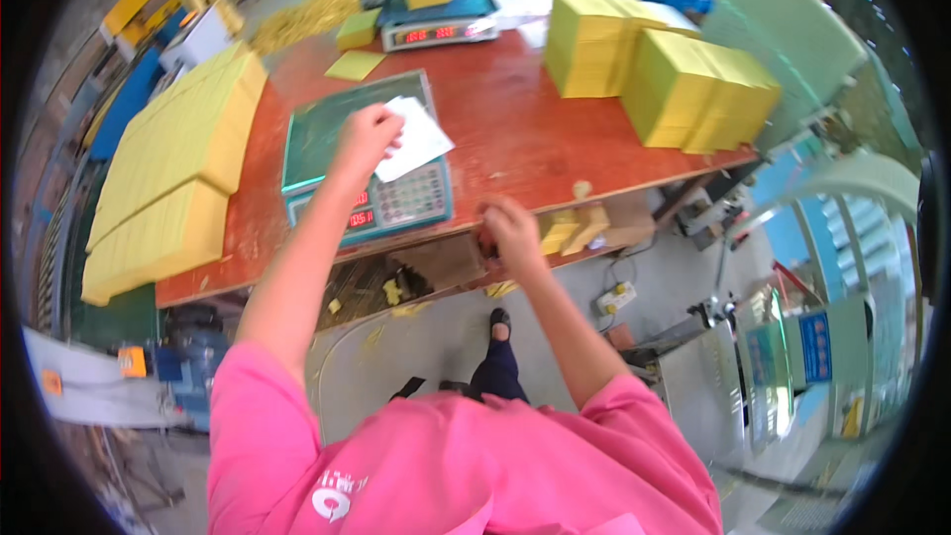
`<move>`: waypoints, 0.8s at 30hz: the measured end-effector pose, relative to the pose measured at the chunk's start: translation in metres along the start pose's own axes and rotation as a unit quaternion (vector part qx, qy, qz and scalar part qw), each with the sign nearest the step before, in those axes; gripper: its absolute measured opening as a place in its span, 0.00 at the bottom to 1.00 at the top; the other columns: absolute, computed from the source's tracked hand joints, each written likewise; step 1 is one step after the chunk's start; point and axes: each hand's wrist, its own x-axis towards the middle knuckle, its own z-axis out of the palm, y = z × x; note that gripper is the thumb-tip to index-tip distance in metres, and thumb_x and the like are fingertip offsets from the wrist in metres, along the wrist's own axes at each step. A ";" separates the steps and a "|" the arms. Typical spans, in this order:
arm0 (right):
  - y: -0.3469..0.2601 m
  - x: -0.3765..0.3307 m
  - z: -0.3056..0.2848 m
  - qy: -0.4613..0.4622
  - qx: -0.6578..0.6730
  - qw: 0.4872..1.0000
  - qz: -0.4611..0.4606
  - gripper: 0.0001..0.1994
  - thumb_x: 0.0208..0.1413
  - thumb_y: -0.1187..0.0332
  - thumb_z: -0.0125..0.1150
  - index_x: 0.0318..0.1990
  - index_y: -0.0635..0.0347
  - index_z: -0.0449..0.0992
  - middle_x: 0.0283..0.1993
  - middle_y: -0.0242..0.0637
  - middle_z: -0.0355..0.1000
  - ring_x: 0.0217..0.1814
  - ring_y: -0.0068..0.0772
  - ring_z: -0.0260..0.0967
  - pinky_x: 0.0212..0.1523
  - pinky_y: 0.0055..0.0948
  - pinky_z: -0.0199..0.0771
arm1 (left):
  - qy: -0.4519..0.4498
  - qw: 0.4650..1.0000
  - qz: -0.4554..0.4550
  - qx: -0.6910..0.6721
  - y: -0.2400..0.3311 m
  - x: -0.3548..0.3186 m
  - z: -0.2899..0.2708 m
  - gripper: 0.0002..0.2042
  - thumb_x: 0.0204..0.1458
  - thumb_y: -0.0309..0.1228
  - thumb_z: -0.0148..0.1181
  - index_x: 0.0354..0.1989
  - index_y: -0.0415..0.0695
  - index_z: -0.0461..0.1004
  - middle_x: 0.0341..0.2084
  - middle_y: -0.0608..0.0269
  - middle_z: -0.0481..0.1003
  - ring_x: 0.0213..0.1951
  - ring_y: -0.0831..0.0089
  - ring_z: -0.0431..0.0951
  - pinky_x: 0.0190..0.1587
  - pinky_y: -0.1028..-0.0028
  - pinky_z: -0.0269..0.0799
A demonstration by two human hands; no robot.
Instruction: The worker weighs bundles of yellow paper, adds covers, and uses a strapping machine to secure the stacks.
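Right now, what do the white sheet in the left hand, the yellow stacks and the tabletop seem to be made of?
White sheet: likely thin paper, matte; held at one end, it lies flat over the scale's keypad.
Yellow stacks: probably paper or thin card, matte; fine layer lines show on their sides.
Tabletop: apparently reddish-brown coated board, slightly glossy, with a pale edge; it could be plywood.

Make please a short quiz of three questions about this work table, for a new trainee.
1. True or false: the left hand holds a white paper over the green scale.
2. Where does the right hand rest? A) on a yellow stack B) at the near edge of the red table C) on the scale keys
3. What colour are the big paper stacks?

Key: 1 true; 2 B; 3 yellow.
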 end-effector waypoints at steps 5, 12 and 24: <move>-0.013 0.110 0.013 -0.008 -0.066 0.993 -0.092 0.15 0.60 0.71 0.55 0.52 0.67 0.75 0.46 0.40 0.76 0.44 0.29 0.73 0.48 0.28 0.72 | 0.050 0.997 -0.063 0.010 -0.032 0.054 0.018 0.10 0.53 0.35 0.60 0.29 0.40 0.75 0.24 0.65 0.75 0.25 0.79 0.75 0.24 0.77 0.70; -0.015 0.160 0.027 -0.156 -0.157 0.965 -0.139 0.10 0.55 0.73 0.60 0.44 0.61 0.80 0.49 0.43 0.74 0.50 0.42 0.72 0.50 0.34 0.72 | 0.112 0.981 -0.158 -0.026 -0.032 0.058 0.028 0.09 0.55 0.32 0.62 0.27 0.40 0.74 0.22 0.67 0.73 0.21 0.82 0.71 0.20 0.80 0.67; -0.029 0.161 0.045 -0.223 -0.239 0.893 -0.309 0.12 0.49 0.75 0.62 0.42 0.58 0.80 0.56 0.44 0.72 0.62 0.49 0.65 0.58 0.46 0.65 | 0.112 0.976 -0.185 0.024 -0.027 0.066 0.031 0.15 0.50 0.39 0.69 0.28 0.39 0.73 0.20 0.67 0.72 0.20 0.82 0.70 0.19 0.79 0.65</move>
